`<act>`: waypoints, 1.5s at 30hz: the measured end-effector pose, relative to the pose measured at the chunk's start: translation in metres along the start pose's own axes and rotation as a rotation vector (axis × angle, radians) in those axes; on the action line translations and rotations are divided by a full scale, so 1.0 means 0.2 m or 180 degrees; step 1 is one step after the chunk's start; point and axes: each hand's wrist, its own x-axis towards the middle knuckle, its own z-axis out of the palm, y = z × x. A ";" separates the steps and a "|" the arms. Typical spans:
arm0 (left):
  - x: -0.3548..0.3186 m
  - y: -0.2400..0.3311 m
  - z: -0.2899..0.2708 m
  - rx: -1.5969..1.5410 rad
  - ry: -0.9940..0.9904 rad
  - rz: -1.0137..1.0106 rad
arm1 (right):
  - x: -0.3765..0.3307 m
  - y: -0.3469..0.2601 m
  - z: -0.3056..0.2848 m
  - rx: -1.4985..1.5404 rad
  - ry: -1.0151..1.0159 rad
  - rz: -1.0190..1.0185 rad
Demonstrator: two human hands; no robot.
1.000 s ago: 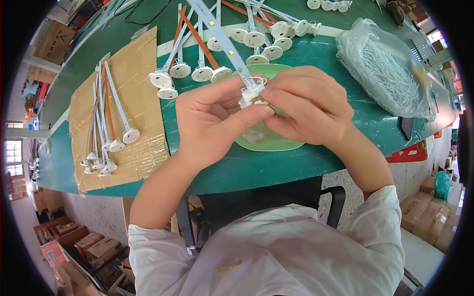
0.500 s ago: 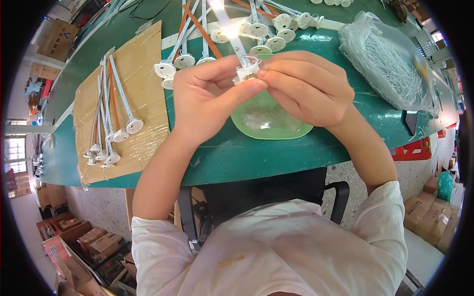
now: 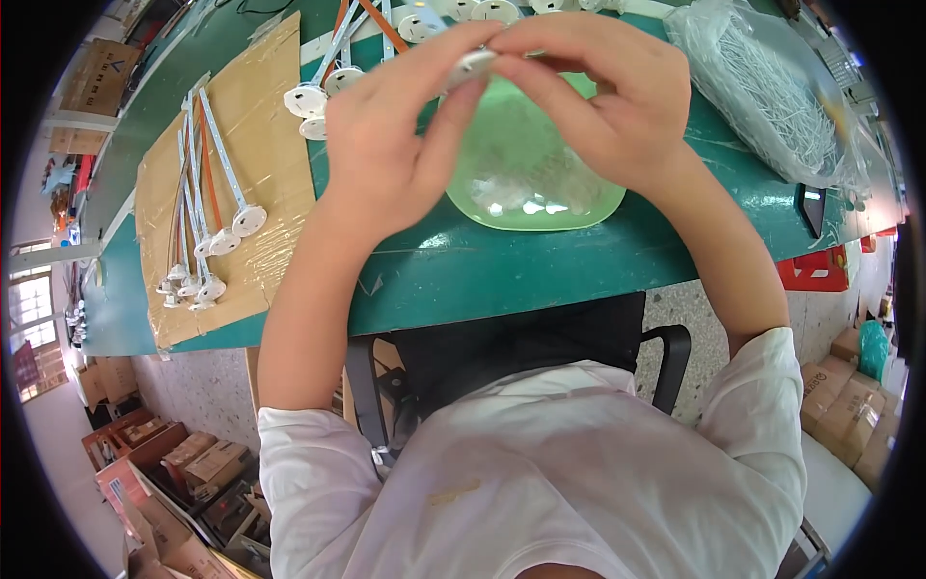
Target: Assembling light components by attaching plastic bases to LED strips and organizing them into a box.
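Observation:
Between both hands, in front of me at the far side of the green tray, is a strip piece with a round white end cap (image 3: 473,66). My left hand (image 3: 386,130) closes its thumb and fingers on the cap from the left. With thumb and fingertips pinched, my right hand (image 3: 612,92) grips the cap's right side. The strip runs away from me and is mostly hidden by the fingers. Under the hands stands a light green tray (image 3: 540,220) holding small clear or whitish bits, too fine to make out.
On the left, several capped strips (image 3: 249,220) lie on a cardboard sheet (image 3: 275,125). More capped strips (image 3: 307,99) lie at the back. A clear bag of thin white pieces (image 3: 772,106) sits at the right, near a black phone-like object (image 3: 811,207). A black chair (image 3: 666,367) stands at the table edge.
Both hands have moved up and away from me with the capped strip. The cap has tilted and now shows its flat face. More of the green tray shows.

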 end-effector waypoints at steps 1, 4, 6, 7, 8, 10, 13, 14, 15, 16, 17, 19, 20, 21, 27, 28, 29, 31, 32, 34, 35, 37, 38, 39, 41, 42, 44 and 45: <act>-0.01 -0.01 0.00 -0.0322 0.0094 -0.0310 | -0.01 0.03 0.01 -0.0003 -0.0016 0.0001; -0.02 -0.06 0.01 -0.0849 0.0292 -0.0695 | -0.05 0.18 -0.01 0.0342 -0.0308 0.0731; -0.03 -0.07 0.02 -0.0675 0.0335 -0.0673 | -0.07 0.22 -0.04 -0.0631 -0.1303 0.0288; -0.03 -0.06 0.02 -0.0671 0.0342 -0.0680 | -0.08 0.23 -0.02 -0.0627 -0.1311 0.0283; -0.03 -0.04 0.02 -0.0497 0.0197 -0.0612 | -0.09 0.22 -0.01 -0.0808 -0.1326 0.0129; -0.02 -0.03 0.02 -0.0331 0.0052 -0.0552 | -0.10 0.21 0.00 -0.0988 -0.1350 -0.0020; 0.00 0.01 -0.01 -0.0302 -0.0050 -0.0602 | -0.09 0.18 0.01 -0.0802 -0.1459 -0.0086; 0.04 0.07 -0.04 -0.0190 -0.0085 -0.0755 | -0.08 0.16 0.00 -0.0541 -0.1712 0.0120; 0.07 0.11 -0.06 -0.0069 -0.0116 -0.0905 | -0.08 0.14 0.00 -0.0277 -0.1958 0.0316; 0.07 0.12 -0.05 -0.0067 -0.0113 -0.0906 | -0.09 0.13 0.01 -0.0276 -0.1960 0.0314; 0.07 0.13 -0.04 -0.0245 0.0067 -0.1024 | -0.11 0.13 0.01 -0.0014 -0.2087 0.0170; 0.06 0.12 -0.03 -0.0420 0.0247 -0.1141 | -0.11 0.13 0.01 0.0253 -0.2210 0.0024; 0.06 0.11 -0.03 -0.0323 0.0206 -0.1046 | -0.11 0.12 -0.01 0.0399 -0.2513 0.0255; 0.05 0.11 -0.03 -0.0226 0.0163 -0.0950 | -0.10 0.11 -0.01 0.0546 -0.2815 0.0489; 0.07 0.14 -0.04 -0.0459 0.0174 -0.1179 | -0.07 0.12 -0.05 0.0585 -0.2440 0.0969; 0.07 0.15 -0.04 -0.0471 0.0166 -0.1168 | -0.07 0.12 -0.06 0.0576 -0.2427 0.0979; 0.06 0.16 -0.04 -0.0551 0.0113 -0.1305 | -0.07 0.13 -0.05 0.0693 -0.2051 0.0877; 0.03 0.12 -0.03 -0.0629 0.0051 -0.1438 | -0.06 0.13 -0.05 0.0808 -0.1666 0.0775; -0.02 0.04 0.01 -0.1047 0.0112 -0.1309 | -0.06 0.12 -0.06 0.1114 -0.1498 0.1316; -0.04 0.00 0.02 -0.1470 0.0166 -0.1159 | -0.04 0.09 -0.07 0.1407 -0.1303 0.1852; -0.04 0.00 0.03 -0.1695 0.0193 -0.1206 | -0.03 0.08 -0.08 0.1536 -0.1170 0.2112; -0.04 0.00 0.02 -0.1924 0.0212 -0.1251 | -0.03 0.07 -0.08 0.1664 -0.1024 0.2373; -0.04 0.00 0.02 -0.1935 0.0242 -0.1130 | -0.03 0.07 -0.08 0.1766 -0.0975 0.2393; -0.04 0.00 0.02 -0.1946 0.0272 -0.1010 | -0.03 0.07 -0.08 0.1868 -0.0925 0.2414; -0.04 0.02 0.02 -0.2053 0.0302 -0.0980 | -0.06 0.11 -0.08 0.1988 -0.0809 0.2327; -0.04 0.02 0.02 -0.2158 0.0337 -0.0950 | -0.07 0.13 -0.08 0.2105 -0.0698 0.2236; -0.05 0.02 0.02 -0.2129 0.0278 -0.0858 | -0.07 0.11 -0.07 0.2211 -0.0638 0.2240; -0.05 0.01 0.01 -0.2098 0.0221 -0.0768 | -0.06 0.10 -0.07 0.2318 -0.0581 0.2242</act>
